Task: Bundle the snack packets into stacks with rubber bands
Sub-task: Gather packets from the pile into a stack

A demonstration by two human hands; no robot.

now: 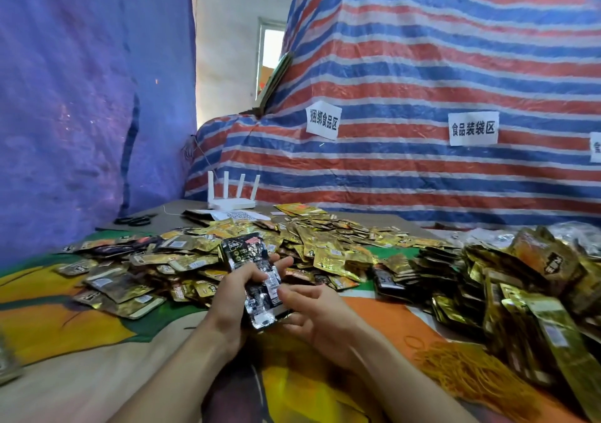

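Holding a stack of black snack packets (257,279) upright over the counter (107,367), the left hand (240,296) wraps it from the side, thumb on the near face and fingertips showing round the far edge. That grip is closed firmly on the stack at about its middle. The right hand (322,312) sits just beside it, half open, its thumb and forefinger touching the lower right edge of the packets; whether it pinches anything is hard to tell, since that hand is blurred. No rubber band is visible on the stack.

The packets look like thin glossy foil: light, slick, and likely to slide over one another and fan out if the squeeze loosens. Pressure across the flat faces near the middle seems the safest hold, leaving both ends free for a band to slip over. The sealed edges are probably stiff enough to line up by tapping.

Beyond the grip and to either side of it spreads a loose heap of gold and black packets (312,247). To the right of the grip, nearer the person, lies a pile of yellow rubber bands (461,364), with tall leaning gold packet stacks (520,292) beside them.
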